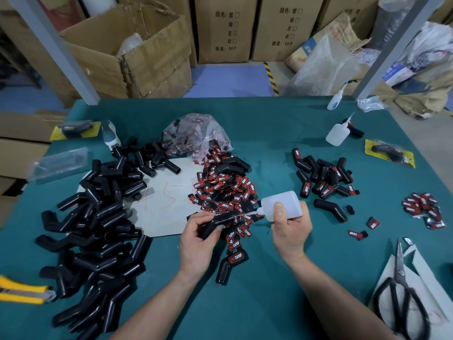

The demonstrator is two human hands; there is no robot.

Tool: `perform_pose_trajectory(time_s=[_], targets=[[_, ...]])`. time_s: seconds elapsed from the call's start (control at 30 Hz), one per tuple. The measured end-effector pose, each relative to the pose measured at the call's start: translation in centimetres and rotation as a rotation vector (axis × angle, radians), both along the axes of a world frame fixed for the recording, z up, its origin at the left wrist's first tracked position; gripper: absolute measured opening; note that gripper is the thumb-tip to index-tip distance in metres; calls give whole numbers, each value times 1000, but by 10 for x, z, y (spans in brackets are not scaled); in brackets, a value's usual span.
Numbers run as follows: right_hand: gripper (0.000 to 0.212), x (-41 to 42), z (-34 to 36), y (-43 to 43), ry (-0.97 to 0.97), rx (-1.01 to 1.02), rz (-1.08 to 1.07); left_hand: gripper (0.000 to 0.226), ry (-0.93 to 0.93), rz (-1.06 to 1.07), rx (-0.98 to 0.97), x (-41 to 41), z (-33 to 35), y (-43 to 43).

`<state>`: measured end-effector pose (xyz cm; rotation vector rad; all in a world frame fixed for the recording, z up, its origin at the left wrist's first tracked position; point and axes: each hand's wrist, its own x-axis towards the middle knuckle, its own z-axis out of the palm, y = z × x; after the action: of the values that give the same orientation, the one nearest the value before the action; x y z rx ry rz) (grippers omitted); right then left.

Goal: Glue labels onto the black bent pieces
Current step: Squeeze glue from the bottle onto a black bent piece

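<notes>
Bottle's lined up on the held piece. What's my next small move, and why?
Probably squeeze the glue bottle gently with the right hand to lay a short bead. Its nozzle points at the black bent piece the left hand grips, which seems unlabelled, and loose labels lie just behind.

A heap of red-and-black labels (225,190) lies mid-table. At its near edge a black bent piece (215,223) sits tilted in the left hand (196,244). The nozzle of a translucent glue bottle (282,204), gripped by the right hand (291,231), is at its upper end. Unlabelled pieces (98,229) pile left of the heap; labelled ones (323,179) lie to its right.
</notes>
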<state>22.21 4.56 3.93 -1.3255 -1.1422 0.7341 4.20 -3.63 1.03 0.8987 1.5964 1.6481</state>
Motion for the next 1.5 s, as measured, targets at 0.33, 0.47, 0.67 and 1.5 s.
perform_pose_trajectory(time_s=[0.33,0.47,0.67,1.5], targets=[[12,0,4,1,-7,36,-12,41,-5,2,4,-1,0,0],[15,1,3,2,0,43,-15,40,-6,6,2,0,1,-1],[26,0,5,1,-6,60,-3,38,-12,7,-6,1,4,-1],[12,-1,7,-3,-47,66,11,42,14,-10,-43,-1,2,-2]])
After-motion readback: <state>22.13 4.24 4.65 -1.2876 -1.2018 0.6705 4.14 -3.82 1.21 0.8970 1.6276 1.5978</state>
